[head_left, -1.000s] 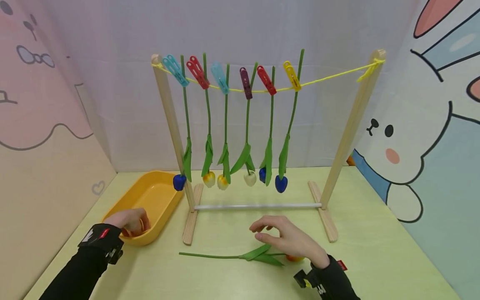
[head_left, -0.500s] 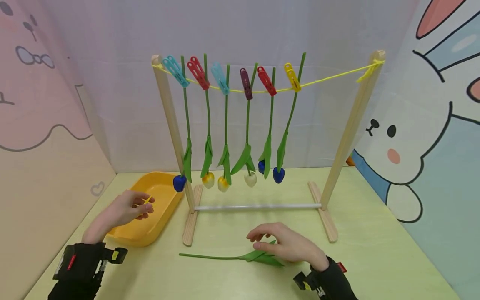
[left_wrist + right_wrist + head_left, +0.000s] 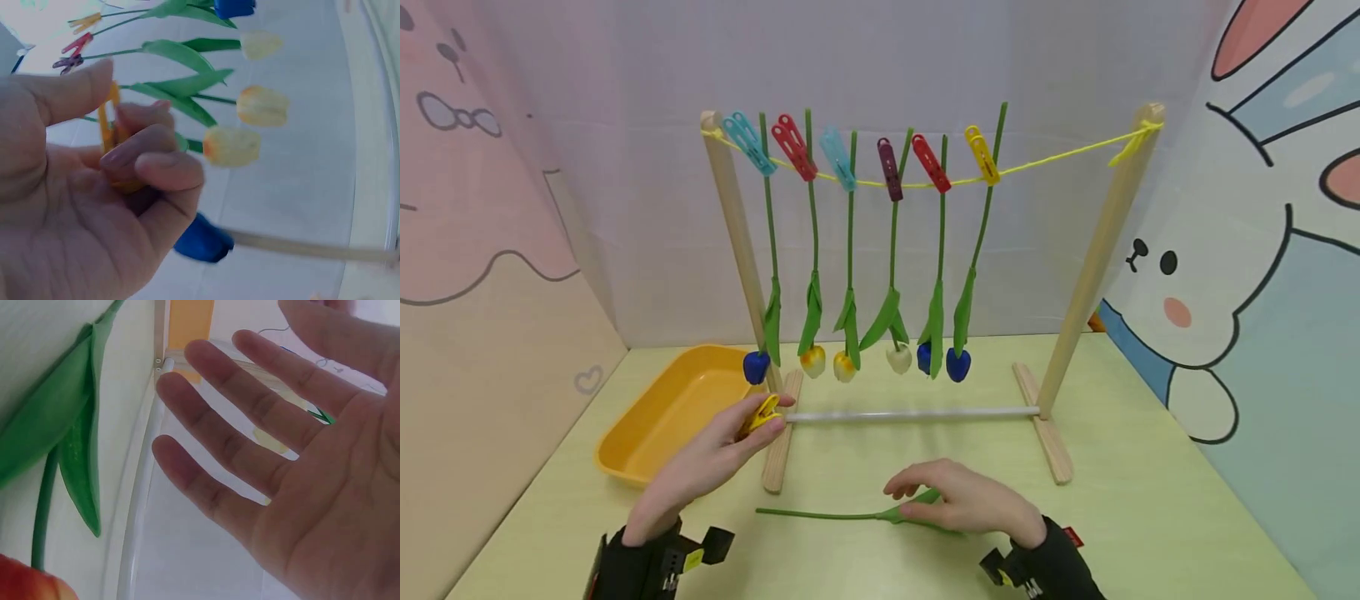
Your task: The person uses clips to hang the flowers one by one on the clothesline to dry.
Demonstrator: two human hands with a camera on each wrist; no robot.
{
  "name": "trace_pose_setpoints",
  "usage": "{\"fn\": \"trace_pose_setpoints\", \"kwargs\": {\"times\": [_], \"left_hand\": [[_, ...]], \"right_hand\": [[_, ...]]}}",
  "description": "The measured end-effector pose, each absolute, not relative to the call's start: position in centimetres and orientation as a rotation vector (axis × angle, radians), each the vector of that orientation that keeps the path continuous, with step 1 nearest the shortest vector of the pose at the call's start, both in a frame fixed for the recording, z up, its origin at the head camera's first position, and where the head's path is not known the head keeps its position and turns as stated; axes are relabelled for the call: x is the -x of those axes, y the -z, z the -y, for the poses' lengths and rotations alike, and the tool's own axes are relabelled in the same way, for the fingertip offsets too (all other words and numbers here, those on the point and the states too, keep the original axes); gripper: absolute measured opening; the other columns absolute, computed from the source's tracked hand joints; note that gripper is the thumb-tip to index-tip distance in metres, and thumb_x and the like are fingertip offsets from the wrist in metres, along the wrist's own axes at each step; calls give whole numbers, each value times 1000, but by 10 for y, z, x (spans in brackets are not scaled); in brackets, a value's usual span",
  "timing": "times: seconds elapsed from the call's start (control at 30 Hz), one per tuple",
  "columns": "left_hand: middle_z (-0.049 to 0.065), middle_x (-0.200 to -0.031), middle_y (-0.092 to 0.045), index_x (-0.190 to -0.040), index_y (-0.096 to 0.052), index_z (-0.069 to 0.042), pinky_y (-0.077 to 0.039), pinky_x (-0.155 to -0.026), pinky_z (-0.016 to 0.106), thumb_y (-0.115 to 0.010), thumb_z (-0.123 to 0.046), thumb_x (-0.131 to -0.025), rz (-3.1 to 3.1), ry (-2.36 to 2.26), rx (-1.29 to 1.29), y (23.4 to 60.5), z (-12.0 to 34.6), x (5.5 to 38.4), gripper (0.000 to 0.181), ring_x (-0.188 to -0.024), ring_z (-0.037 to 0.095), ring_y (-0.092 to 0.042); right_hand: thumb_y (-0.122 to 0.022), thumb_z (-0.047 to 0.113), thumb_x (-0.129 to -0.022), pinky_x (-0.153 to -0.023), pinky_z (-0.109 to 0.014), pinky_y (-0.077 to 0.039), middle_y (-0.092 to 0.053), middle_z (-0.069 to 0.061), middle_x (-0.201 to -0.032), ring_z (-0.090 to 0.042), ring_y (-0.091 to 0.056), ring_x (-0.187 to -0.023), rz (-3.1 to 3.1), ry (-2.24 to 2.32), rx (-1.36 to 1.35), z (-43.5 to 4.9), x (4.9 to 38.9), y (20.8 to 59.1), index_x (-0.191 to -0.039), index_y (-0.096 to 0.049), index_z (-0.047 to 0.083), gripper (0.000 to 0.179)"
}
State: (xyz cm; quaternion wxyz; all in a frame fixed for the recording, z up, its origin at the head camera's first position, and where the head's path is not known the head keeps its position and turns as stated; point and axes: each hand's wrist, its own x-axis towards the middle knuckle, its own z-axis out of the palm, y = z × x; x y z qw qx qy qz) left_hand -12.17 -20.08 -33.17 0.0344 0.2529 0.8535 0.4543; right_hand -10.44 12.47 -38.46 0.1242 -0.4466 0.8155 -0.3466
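Observation:
A yellow clothespin [image 3: 765,412] is pinched between the thumb and fingers of my left hand [image 3: 711,454], in front of the rack's left post. My right hand [image 3: 970,500] hovers above a tulip [image 3: 820,515] lying on the table, its fingers relaxed and holding nothing. In the right wrist view the tulip's green leaves [image 3: 78,425] and red-orange bloom [image 3: 31,581] show beside the hand; in the head view the hand hides the bloom. Several tulips hang bloom-down from a yellow string [image 3: 1060,155], held by clothespins such as the yellow one [image 3: 982,156] at the right end of the row.
An orange-yellow tray [image 3: 625,433] stands left of the wooden rack, whose right post [image 3: 1090,267] holds the string's other end. A white bar [image 3: 917,413] joins the rack's feet. The string between the last tulip and the right post carries no clothespin.
My left hand has come up out of the tray with the yellow clothespin and moved right, toward the rack. My right hand has shifted slightly down and left over the tulip.

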Motion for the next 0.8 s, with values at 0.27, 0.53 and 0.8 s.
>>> {"fn": "trace_pose_setpoints", "kwargs": {"times": [0.27, 0.53, 0.8], "left_hand": [[1, -61, -34, -116, -58, -1, -29, -46, 21, -48, -18, -102, -2635, -1681, -778, 343, 174, 129, 25, -48, 9, -33], [1, -61, -36, -118, -57, 1, -28, -47, 17, -47, -23, -102, -2632, -1725, -696, 349, 168, 132, 30, -48, 6, -34], [3, -64, -37, -121, -51, 1, -28, -48, 18, -46, -25, -102, -2611, -1795, -612, 348, 171, 131, 32, -50, 8, -33]], "right_hand": [[-55, 23, -98, -89, -35, -51, -66, -8, -115, -17, -60, -107, -2440, 870, 1285, -114, 102, 393, -122, -62, 5, 31], [-63, 20, -93, -87, -29, -51, -66, 0, -109, -11, -59, -101, -2613, 662, 1336, -98, 99, 406, -115, -66, 9, 25], [-69, 26, -87, -78, -25, -49, -62, 6, -98, -8, -54, -88, -2724, 470, 1392, -89, 95, 417, -111, -68, 12, 28]]}}
